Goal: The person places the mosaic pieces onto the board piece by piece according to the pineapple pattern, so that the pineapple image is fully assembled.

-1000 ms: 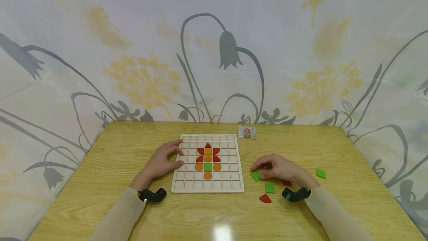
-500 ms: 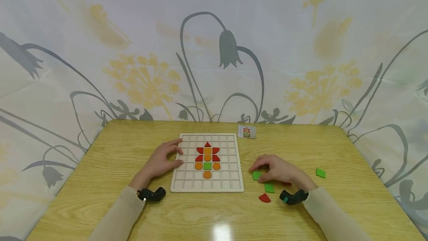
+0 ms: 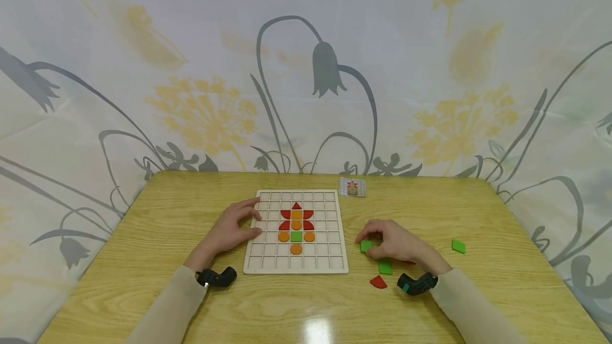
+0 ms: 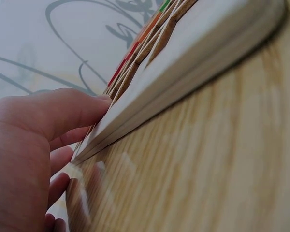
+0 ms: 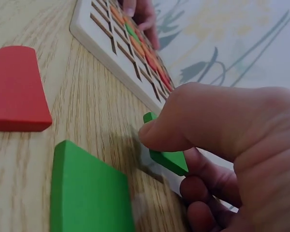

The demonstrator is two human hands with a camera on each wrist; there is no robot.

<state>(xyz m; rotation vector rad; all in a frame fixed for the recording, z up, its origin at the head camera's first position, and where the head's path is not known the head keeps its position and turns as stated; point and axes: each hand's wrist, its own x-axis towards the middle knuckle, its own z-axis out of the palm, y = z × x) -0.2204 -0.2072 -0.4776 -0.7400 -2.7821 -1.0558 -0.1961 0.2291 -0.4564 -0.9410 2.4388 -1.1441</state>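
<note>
My right hand (image 3: 394, 241) pinches a green tile (image 5: 171, 162) between thumb and fingers, just right of the white grid board (image 3: 337, 265). In the right wrist view the thumb lies over the tile and other fingertips curl beneath it. My left hand (image 3: 229, 231) rests at the board's left edge, fingers spread, with the thumb on the rim in the left wrist view. Set in the board's middle are red pieces (image 3: 308, 214), several orange discs (image 3: 296, 249), an orange square (image 3: 297, 215) and a green square (image 3: 296, 237).
Near my right hand lie another green tile (image 3: 384, 267) and a red quarter-circle (image 3: 379, 282). A red piece (image 3: 409, 263) shows partly under that hand. Farther right is a green diamond (image 3: 458, 246). A small pattern card (image 3: 352, 187) lies behind the board's right corner.
The green tile at my right fingertips has turned from a slant to nearly square with the board and shifted slightly away from me. My left hand stays on the board's edge.
</note>
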